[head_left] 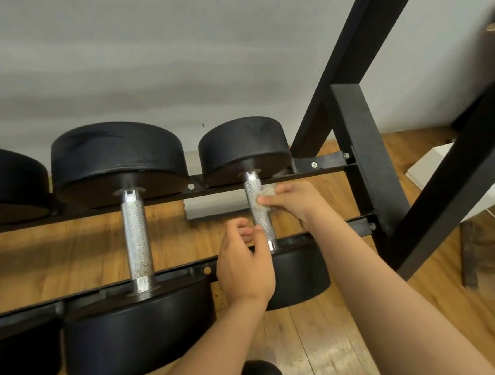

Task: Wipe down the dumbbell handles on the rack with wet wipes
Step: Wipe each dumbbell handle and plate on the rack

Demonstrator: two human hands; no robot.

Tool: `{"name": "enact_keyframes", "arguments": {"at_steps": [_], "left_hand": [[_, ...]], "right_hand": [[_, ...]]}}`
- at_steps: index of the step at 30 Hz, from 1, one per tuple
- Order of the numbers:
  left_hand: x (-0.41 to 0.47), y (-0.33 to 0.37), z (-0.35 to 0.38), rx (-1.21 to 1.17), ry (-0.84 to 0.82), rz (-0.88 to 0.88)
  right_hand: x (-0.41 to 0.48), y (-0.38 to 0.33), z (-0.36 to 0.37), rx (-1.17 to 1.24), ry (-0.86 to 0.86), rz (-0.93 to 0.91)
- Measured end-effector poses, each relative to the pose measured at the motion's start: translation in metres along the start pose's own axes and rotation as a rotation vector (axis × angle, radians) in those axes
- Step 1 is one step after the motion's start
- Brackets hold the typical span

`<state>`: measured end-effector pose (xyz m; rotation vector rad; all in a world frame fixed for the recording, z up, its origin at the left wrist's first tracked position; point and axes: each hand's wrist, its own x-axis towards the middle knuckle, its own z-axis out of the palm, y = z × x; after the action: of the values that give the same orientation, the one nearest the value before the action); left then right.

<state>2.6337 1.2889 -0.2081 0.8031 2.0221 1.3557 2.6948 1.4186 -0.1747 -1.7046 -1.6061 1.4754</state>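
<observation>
Dumbbell handle [262,222], knurled steel, rightmost on the black rack [218,189], spanning both rails, right hand [296,201] pinching a greyed wet wipe [268,191] against its upper part, left hand [245,266] thumb touching its lower end, fingers curled, grip unconfirmed, neighbouring handle [138,243] speckled.

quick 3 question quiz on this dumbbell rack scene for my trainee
1. True or false: the right hand holds the crumpled grey-white wet wipe against the rightmost knurled silver dumbbell handle.
2. The middle knurled silver handle looks: A speckled, B taped, C painted red.
3. Fill in: the black metal rack stands on a ___ plank floor.
Key: 1 true; 2 A; 3 wooden.
</observation>
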Motion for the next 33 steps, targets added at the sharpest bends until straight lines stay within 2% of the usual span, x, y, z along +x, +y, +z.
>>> {"name": "enact_keyframes", "arguments": {"at_steps": [3,6,10,14,19,24,27,33], "left_hand": [[-0.001,-0.001,0.0,0.009,0.001,0.003],[-0.001,-0.001,0.001,0.018,-0.009,-0.002],[-0.001,0.0,0.0,0.009,-0.012,-0.001],[0.0,-0.001,-0.001,0.007,-0.034,-0.002],[-0.002,0.0,-0.002,0.005,-0.038,-0.001],[0.0,0.0,-0.002,-0.012,-0.021,-0.039],[-0.001,-0.001,-0.001,-0.007,-0.023,-0.031],[-0.001,0.001,0.0,-0.007,-0.016,-0.027]], "right_hand": [[0.015,-0.024,0.01,0.2,0.067,0.031],[0.021,-0.027,0.015,0.356,-0.003,0.143],[0.019,-0.021,0.023,0.293,-0.024,0.124],[0.027,-0.011,0.015,0.45,0.04,0.082],[0.019,-0.021,0.013,0.426,-0.07,0.106],[0.023,-0.014,0.015,0.507,0.057,0.094],[0.023,-0.013,0.013,0.541,0.011,0.106],[0.023,-0.025,0.009,0.347,-0.106,0.124]]}}
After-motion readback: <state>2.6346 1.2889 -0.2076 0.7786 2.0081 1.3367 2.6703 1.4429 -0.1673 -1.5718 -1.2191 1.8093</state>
